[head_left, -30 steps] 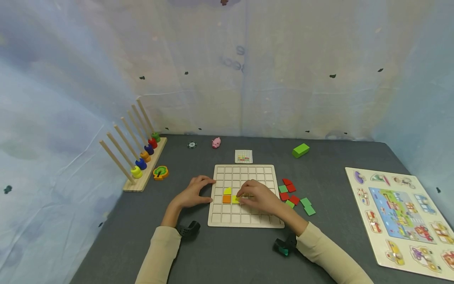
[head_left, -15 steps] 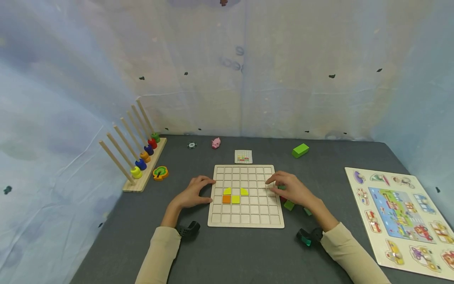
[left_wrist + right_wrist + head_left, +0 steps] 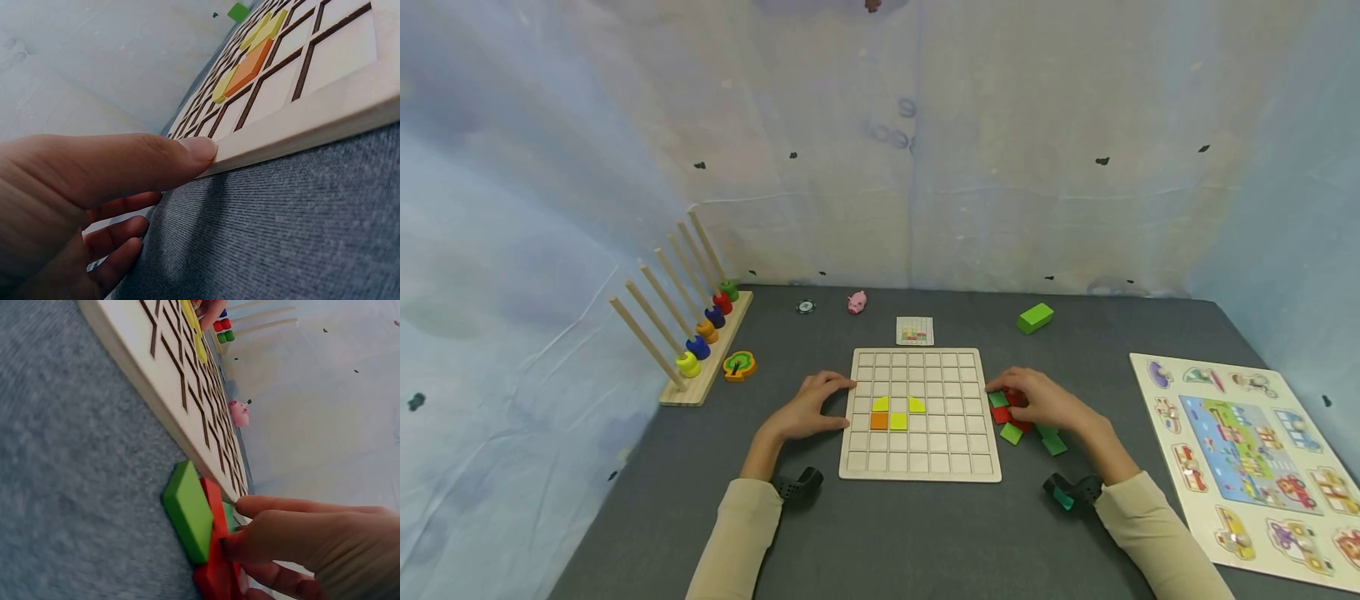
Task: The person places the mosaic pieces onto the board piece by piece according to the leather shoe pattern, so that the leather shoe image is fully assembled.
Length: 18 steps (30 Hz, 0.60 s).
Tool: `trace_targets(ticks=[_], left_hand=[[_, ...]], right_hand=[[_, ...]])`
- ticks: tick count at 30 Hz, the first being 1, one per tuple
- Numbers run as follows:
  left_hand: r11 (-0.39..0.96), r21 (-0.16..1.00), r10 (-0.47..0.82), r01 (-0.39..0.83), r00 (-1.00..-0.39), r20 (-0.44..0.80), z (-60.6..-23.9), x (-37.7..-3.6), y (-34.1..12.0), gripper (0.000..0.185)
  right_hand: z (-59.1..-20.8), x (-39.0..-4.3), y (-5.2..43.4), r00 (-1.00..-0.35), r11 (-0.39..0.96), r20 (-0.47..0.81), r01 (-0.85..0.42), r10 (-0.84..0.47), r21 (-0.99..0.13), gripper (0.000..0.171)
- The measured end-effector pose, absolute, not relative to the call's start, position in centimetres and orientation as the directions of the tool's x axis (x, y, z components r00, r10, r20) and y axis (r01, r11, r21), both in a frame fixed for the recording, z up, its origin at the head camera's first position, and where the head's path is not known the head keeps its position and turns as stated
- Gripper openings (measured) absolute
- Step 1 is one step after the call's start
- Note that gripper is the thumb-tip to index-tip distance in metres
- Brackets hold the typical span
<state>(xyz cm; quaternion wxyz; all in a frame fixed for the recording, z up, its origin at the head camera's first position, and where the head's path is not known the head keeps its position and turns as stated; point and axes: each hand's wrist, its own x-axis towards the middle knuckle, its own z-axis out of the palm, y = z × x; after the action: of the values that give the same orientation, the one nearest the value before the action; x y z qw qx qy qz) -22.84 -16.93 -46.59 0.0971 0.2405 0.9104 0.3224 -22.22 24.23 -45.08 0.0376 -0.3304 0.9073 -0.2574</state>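
Partly, the right hand (image 3: 1037,398) hides the red tiles (image 3: 1002,414) and green tiles (image 3: 1054,444) beneath it, right of the grid board (image 3: 940,462); its fingers reach down among them, but I cannot tell whether it pinches one; the left hand (image 3: 808,408) grips nothing, its thumb and index fingertip touching the board's left edge, and in the right wrist view it is cut off at the top; the pattern on the small card (image 3: 914,332) beyond the board is too small to read, and the picture puzzle (image 3: 1202,508) runs out of frame at the right; on the board lie an orange square (image 3: 879,421), a yellow square (image 3: 898,421) just beside it and two curved yellow pieces (image 3: 917,405); half a second ago the right hand was over the board's right edge, and it has since moved rightward onto the tiles; the left hand and the board have stayed put.
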Motion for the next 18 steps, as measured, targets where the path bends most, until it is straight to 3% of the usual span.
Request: trace_targets(ticks=[18], left_hand=[[0.674, 0.635, 0.505, 0.378, -0.863, -0.022, -46.85, -22.97, -17.02, 0.061]], right_hand=[[-45.45, -22.35, 25.18, -0.809, 0.658, 0.141, -0.553, -0.570, -0.511, 0.028]])
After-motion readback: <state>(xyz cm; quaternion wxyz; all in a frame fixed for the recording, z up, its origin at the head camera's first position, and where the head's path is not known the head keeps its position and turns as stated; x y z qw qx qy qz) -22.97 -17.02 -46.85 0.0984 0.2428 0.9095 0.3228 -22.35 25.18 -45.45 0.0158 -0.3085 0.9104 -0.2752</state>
